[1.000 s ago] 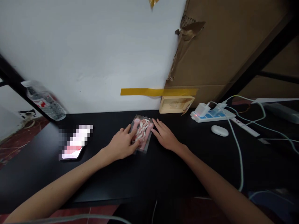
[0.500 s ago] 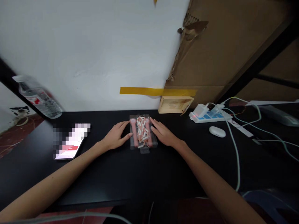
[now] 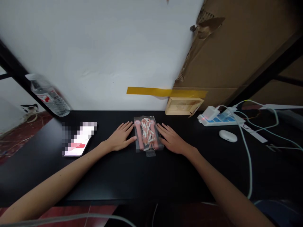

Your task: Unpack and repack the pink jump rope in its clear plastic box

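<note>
A clear plastic package lies flat on the black table, its hang tab toward me. Inside is a beaded jump rope with two pink handles and pink and white beads. My left hand rests palm down at the package's left side, fingers spread, the thumb tip at its edge. On the other side, my right hand also lies flat with fingers apart, close to the right edge. Neither hand holds anything.
A lit phone lies to the left, with a plastic bottle behind it. At right are a power strip with chargers and cables, and a white earbud case. A shallow wooden box stands against the wall.
The fingers of both hands have spread wider, and the hands lie flatter beside the package. The whole view has shifted a little, so things appear further right.
</note>
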The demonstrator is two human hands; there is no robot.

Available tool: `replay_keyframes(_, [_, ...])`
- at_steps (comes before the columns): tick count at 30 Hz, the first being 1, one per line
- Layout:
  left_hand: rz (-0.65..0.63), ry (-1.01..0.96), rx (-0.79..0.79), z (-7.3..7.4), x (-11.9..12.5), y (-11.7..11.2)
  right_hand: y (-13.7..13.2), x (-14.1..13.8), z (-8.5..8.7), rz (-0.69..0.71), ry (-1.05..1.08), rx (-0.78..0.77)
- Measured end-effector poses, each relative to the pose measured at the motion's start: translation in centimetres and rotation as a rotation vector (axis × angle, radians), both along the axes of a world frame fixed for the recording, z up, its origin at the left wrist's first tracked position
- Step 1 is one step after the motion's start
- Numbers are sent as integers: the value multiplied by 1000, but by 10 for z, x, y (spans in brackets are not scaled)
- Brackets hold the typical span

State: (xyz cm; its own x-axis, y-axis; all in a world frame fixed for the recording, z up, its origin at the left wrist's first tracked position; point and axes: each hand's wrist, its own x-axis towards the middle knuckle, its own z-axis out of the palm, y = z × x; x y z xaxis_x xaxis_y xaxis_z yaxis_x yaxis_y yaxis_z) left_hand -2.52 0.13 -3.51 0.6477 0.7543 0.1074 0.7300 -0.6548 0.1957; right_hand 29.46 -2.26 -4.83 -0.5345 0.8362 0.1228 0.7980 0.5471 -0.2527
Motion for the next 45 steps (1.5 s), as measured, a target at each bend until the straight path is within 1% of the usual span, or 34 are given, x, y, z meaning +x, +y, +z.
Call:
replay_keyframes(4, [-28, -7, -3, -1, -5, 3, 3, 6, 0, -27, -13, -17])
replay_keyframes(9, [-15, 20, 31, -6, -6, 5, 4, 11, 1, -100, -53, -8])
replay_keyframes(14, [-22, 71, 90, -7, -3, 4, 3, 4, 3, -126, -115, 34])
replay_keyframes(20, [35, 91, 97, -6, 1, 6, 6, -2, -1, -141, -115, 87])
replay_keyframes(25, [29, 82, 100, -7, 2, 9, 11, -7, -3, -155, -128, 116])
replay_keyframes(29, [29, 78, 74, -9, 1, 11, 18, -10, -2, -152, -122, 114])
replay_keyframes(33, [25, 65, 74, -10, -1, 12, 22, -3, -3, -122, -81, 67])
replay_keyframes(39, [12, 83, 64, -9, -2, 13, 16, 15, -3, -91, -51, 38])
replay_keyframes(45, [20, 61, 79, -9, -1, 11, 13, 17, 0, -78, -58, 14])
